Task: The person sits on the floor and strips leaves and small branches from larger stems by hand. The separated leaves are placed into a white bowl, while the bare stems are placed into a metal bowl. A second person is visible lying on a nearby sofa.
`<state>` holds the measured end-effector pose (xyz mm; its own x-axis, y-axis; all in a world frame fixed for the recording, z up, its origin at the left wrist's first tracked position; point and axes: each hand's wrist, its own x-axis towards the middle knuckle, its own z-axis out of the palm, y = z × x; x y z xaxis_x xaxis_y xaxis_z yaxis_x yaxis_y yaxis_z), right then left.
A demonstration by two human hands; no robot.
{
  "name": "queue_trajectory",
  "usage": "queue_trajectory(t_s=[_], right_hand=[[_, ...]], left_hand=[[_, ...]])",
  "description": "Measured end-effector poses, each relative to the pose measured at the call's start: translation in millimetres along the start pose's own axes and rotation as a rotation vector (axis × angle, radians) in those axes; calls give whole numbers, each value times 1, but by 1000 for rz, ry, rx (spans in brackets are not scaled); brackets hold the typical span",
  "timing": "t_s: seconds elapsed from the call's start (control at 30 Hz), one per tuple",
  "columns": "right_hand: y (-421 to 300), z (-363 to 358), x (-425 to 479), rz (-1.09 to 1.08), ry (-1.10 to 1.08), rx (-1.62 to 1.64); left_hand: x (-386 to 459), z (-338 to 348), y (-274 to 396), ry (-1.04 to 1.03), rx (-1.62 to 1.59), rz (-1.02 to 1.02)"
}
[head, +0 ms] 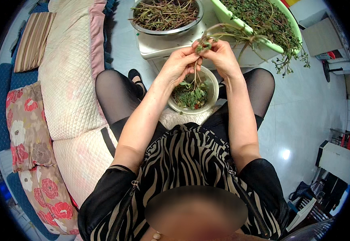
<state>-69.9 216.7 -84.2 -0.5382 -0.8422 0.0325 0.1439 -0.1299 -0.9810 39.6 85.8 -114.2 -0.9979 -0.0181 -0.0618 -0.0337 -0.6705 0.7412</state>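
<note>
Both my hands meet around a leafy plant stem [203,45] above a pale round bucket [214,87]. My left hand [181,63] pinches the stem, and a sprig with leaves [196,90] hangs below it into the bucket. With thumb and fingers my right hand [221,55] grips the same plant close beside the left. Long stalks with a knotted middle [251,38] trail from there to the right, over the edge of a green plastic basin [297,37]. Small leaves and trimmings [190,99] lie in the bucket between my knees.
A steel bowl [166,32] heaped with reddish stems [166,15] stands on a white low table [147,49]. Leafy greens [262,18] fill the basin, some spilling over its rim. At left is a sofa with a quilted cover [69,90] and floral cushions [27,129].
</note>
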Motion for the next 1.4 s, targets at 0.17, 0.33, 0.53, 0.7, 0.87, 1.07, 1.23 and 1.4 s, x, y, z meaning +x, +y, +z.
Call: queue_trajectory(t_s=[0.17,0.33,0.53,0.7,0.87,1.07,1.23,1.4], right_hand=[[-10,-4,1,-3,260,-114],[-14,1,1,-100,283,-119],[-10,0,3,-191,317,-38],[-8,11,1,-265,350,112],[-4,13,-1,-249,382,172],[-4,8,-3,-230,387,166],[1,10,-4,-200,358,161],[4,15,-4,-168,330,192]], left_hand=[[-15,3,-5,-4,-91,-78],[-24,0,-20,10,-45,-69],[-28,5,-16,117,127,-69],[-27,13,-14,183,372,21],[-29,3,-21,215,495,79],[-32,-3,-28,147,851,207],[-23,6,-18,199,821,351],[-19,24,-14,262,524,201]])
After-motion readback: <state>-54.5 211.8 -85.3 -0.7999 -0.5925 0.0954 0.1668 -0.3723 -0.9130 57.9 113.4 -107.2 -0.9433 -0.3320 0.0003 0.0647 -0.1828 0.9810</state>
